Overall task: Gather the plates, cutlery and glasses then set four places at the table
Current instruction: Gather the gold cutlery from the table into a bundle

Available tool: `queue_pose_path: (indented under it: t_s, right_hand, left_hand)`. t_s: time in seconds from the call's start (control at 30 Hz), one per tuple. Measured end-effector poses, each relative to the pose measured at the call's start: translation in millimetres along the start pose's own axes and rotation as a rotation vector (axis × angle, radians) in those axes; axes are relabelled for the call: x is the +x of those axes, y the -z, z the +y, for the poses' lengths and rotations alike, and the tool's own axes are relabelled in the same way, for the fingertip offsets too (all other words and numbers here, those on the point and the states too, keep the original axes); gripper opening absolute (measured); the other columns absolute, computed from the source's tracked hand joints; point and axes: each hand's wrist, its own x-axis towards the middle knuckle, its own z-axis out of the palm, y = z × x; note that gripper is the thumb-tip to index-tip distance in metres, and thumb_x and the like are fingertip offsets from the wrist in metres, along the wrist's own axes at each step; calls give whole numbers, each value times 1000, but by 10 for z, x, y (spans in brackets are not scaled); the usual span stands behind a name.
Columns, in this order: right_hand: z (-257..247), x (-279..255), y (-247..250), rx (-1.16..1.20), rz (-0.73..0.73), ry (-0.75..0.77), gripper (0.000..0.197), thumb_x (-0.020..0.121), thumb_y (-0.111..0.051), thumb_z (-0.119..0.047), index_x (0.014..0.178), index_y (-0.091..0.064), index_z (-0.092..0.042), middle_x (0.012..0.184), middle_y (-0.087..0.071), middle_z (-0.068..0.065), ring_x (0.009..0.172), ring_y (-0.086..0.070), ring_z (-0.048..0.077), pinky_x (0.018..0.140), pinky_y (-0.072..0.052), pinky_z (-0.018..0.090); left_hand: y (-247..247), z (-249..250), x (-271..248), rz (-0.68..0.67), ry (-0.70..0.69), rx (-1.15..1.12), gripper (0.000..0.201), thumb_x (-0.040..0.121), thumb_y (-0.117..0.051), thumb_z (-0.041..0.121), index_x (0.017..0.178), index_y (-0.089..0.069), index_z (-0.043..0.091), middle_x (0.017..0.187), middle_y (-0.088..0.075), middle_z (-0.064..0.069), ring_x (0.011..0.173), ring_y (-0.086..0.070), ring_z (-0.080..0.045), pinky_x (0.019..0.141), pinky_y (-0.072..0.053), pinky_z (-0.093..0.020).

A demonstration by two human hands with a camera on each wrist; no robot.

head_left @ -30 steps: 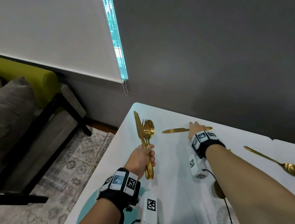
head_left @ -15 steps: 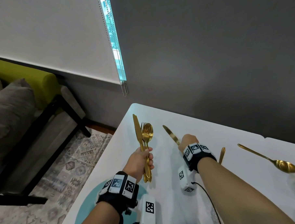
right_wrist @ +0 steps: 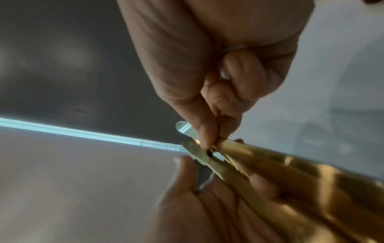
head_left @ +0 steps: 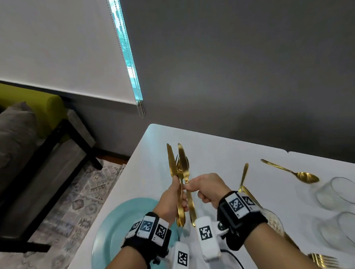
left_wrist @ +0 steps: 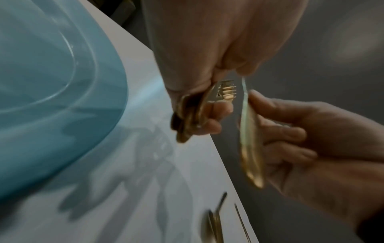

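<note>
My left hand grips a bundle of gold cutlery, a knife and forks, held upright over the white table. My right hand pinches a second gold knife by its handle and holds it against the bundle. In the left wrist view the fork tines show above my left fingers, with the knife in the right hand beside them. A teal plate lies below my left wrist. A gold spoon, another gold piece and a fork lie on the table.
Two clear glasses stand at the right edge of the table. A dark grey wall runs behind the table. A sofa with a black frame and a patterned rug lie to the left, below a white blind.
My right hand picked the knife up off the table, turned it upright and carried it left to the bundle in my left hand. The camera tilted down, bringing glasses into view.
</note>
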Motion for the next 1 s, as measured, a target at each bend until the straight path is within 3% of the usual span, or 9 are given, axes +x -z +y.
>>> queue_pose_path:
  t_s: [0.1, 0.23, 0.4, 0.57, 0.73, 0.8, 0.87, 0.93, 1.0]
  right_hand:
    - [184, -204, -8, -10, 7, -9, 5, 79, -67, -5, 74, -67, -4, 67, -60, 9, 43, -39, 11, 42, -30, 21]
    - [404, -473, 14, -46, 48, -3, 5, 76, -64, -7, 78, -67, -4, 58, -55, 8, 43, -39, 13, 44, -30, 23]
    - [681, -722, 28, -169, 164, 27, 18, 74, -68, -6, 60, -61, -14, 58, -59, 2, 45, -46, 12, 44, -35, 22]
    - [974, -998, 120, -155, 186, 81, 12, 77, -71, -15, 70, -63, -20, 69, -62, -5, 56, -53, 5, 49, -41, 16]
    - [1317, -1228, 644, -249, 388, -115, 18, 86, -63, -28, 73, -59, -16, 85, -66, 2, 59, -55, 12, 49, -42, 18]
    - [1526, -1299, 952, -280, 507, -221, 17, 88, -57, -27, 82, -62, -12, 103, -69, 8, 79, -63, 20, 63, -47, 21]
    - [1782, -1350, 1259, -344, 606, -304, 27, 94, -46, -24, 107, -63, -9, 124, -62, 10, 110, -60, 24, 81, -46, 25]
    - [2050, -1425, 1481, -346, 636, -422, 25, 96, -45, -20, 107, -59, -3, 113, -62, 10, 114, -58, 26, 78, -46, 25]
    - [2281, -1475, 1605, -341, 678, -489, 22, 92, -54, -22, 81, -58, -3, 81, -58, 9, 94, -61, 30, 63, -42, 24]
  left_hand:
    - [-152, -115, -209, -38, -11, 51, 62, 96, -19, 55, 74, -61, 14, 55, -54, 2, 53, -49, -13, 57, -45, -27]
    - [-283, -350, -383, -97, 25, 39, 53, 97, -27, 50, 85, -58, 7, 60, -42, -2, 48, -40, -12, 50, -44, -25]
    - [-389, -610, -550, -170, 88, -16, 39, 101, -30, 34, 96, -59, 9, 61, -39, -3, 43, -36, -10, 44, -39, -24]
    - [-505, -786, -687, -167, 115, -3, 32, 101, -30, 27, 93, -54, 7, 58, -41, -3, 39, -34, -10, 42, -35, -23]
    - [-669, -805, -810, -173, 132, 44, 15, 96, -38, 18, 89, -47, 10, 57, -37, -2, 35, -34, -10, 47, -31, -24]
    - [-735, -784, -844, -172, 120, 54, 10, 95, -40, 15, 90, -47, 10, 59, -37, -2, 35, -35, -10, 47, -31, -23]
    - [-793, -767, -865, -171, 109, 61, 9, 96, -41, 15, 92, -47, 10, 60, -38, -3, 39, -35, -11, 48, -33, -24]
    - [-828, -764, -876, -167, 98, 53, 9, 96, -40, 14, 93, -47, 9, 61, -39, -3, 42, -35, -12, 49, -34, -25]
    - [-855, -761, -886, -165, 88, 47, 10, 97, -39, 14, 93, -47, 9, 61, -39, -3, 42, -36, -12, 48, -35, -24]
